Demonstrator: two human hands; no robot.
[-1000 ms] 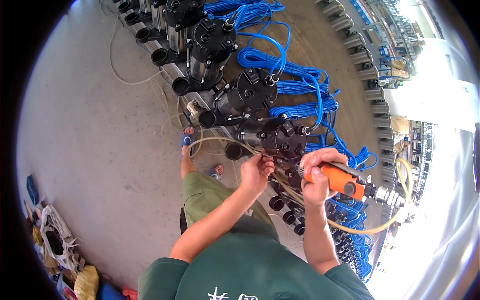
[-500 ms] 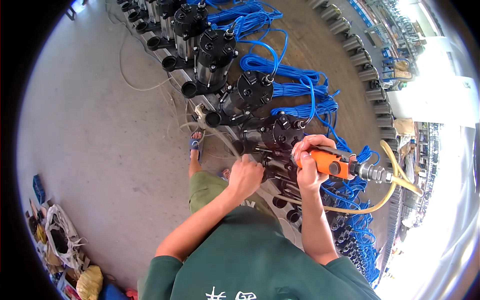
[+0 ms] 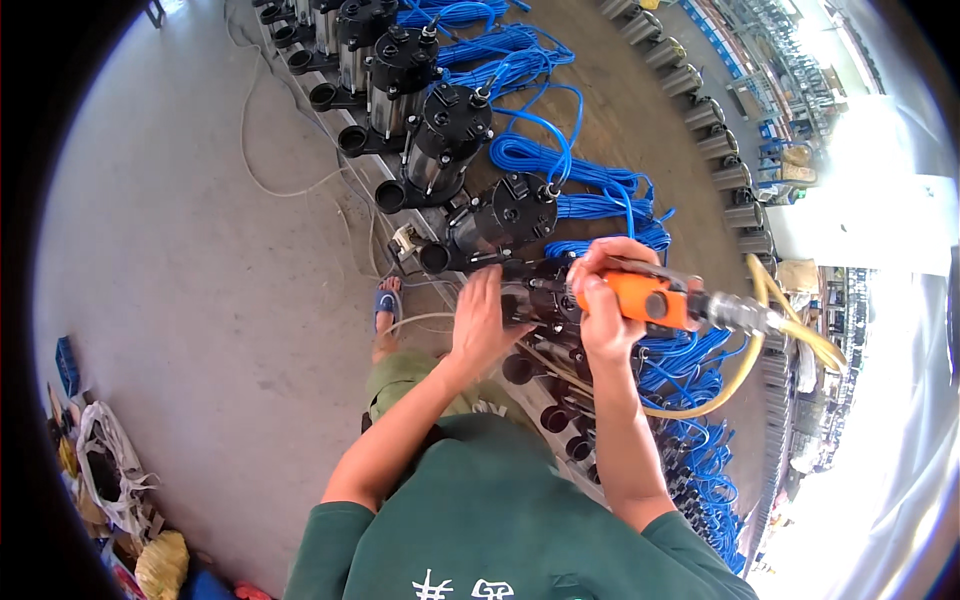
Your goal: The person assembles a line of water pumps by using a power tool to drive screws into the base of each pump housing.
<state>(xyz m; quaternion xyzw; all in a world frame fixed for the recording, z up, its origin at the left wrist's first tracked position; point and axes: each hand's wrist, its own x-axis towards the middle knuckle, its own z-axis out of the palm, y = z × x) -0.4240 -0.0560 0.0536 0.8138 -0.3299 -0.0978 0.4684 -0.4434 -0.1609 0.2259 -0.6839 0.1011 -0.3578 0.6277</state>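
Note:
My right hand (image 3: pixel 600 305) grips an orange pneumatic tool (image 3: pixel 650 298) with a yellow air hose (image 3: pixel 745 355) running off to the right. The tool's nose points at a black pump (image 3: pixel 545 300) lying in front of me. My left hand (image 3: pixel 482 318) rests flat against the left side of that pump, fingers spread along it. Whether it grips the pump cannot be told.
A row of black and steel pumps (image 3: pixel 440 130) with coiled blue cables (image 3: pixel 560 170) runs away up the concrete floor (image 3: pixel 190 250). More pump outlets (image 3: pixel 560 415) lie near my knee. Grey cylinders (image 3: pixel 730 175) line the right. Bags (image 3: pixel 110 480) sit lower left.
Both hands have shifted along the row onto the pump in front of me, and the orange tool has come up level against its top.

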